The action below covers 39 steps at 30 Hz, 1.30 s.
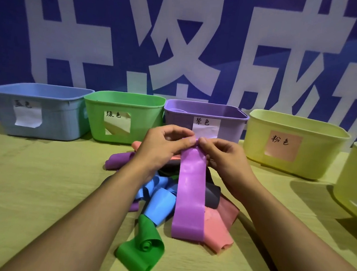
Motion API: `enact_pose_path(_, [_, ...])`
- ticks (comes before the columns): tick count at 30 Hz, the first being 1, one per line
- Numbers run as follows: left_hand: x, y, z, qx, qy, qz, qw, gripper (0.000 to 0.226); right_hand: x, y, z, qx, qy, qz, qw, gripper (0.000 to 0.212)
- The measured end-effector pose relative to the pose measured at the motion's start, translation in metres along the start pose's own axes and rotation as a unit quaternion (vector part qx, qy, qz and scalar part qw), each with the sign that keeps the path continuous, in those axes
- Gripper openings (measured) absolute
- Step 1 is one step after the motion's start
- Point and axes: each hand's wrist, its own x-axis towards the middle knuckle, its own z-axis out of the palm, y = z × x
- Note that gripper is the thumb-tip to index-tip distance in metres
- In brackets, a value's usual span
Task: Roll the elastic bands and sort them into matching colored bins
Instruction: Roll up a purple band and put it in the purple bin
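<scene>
Purple band [191, 192] hangs flat over mixed bands [161, 200]; perhaps one roll in purple bin [205, 116]

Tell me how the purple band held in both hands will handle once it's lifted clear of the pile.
The flat purple elastic band, pinched at its top by the left hand and right hand, drapes limply, so it is probably floppy. Its glossy surface suggests some slipperiness. It looks thin, likely light.

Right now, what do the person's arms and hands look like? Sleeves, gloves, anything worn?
Both forearms are bare, with no sleeves in view. The left hand and right hand wear no gloves. No watch or wristband shows. A possible ring on a right finger is too small to confirm.
</scene>
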Motion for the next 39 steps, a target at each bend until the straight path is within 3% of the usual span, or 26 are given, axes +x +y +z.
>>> enact_pose_path(2, [0.0001, 0.0008, 0.0006, -0.018, 0.006, -0.029, 0.999, 0.019, 0.0005, 0.0005, -0.0011, -0.006, -0.005, -0.008, 1.000, 0.023])
enact_pose_path(8, [0.0020, -0.0033, -0.0003, 0.015, 0.011, -0.099, 0.995, 0.062, 0.0026, 0.0019, -0.0015, -0.019, -0.009, -0.038, 0.999, 0.020])
enact_pose_path(23, [-0.0025, 0.0002, 0.0020, -0.017, -0.008, -0.126, 0.992, 0.038, 0.0027, 0.0036, -0.0005, -0.044, 0.009, -0.041, 0.998, 0.022])
enact_pose_path(28, [-0.0029, 0.0009, 0.0025, -0.013, -0.019, -0.120, 0.992, 0.046, 0.0026, -0.0002, 0.0008, -0.059, 0.033, 0.011, 0.998, 0.050])
enact_pose_path(31, [-0.0034, 0.0005, 0.0028, -0.010, -0.037, -0.118, 0.992, 0.036, 0.0027, 0.0004, -0.0001, -0.082, 0.038, 0.017, 0.996, 0.064])
enact_pose_path(39, [-0.0039, 0.0002, 0.0016, -0.030, -0.046, -0.121, 0.991, 0.029, 0.0025, 0.0010, 0.0004, -0.076, 0.045, 0.001, 0.996, 0.040])
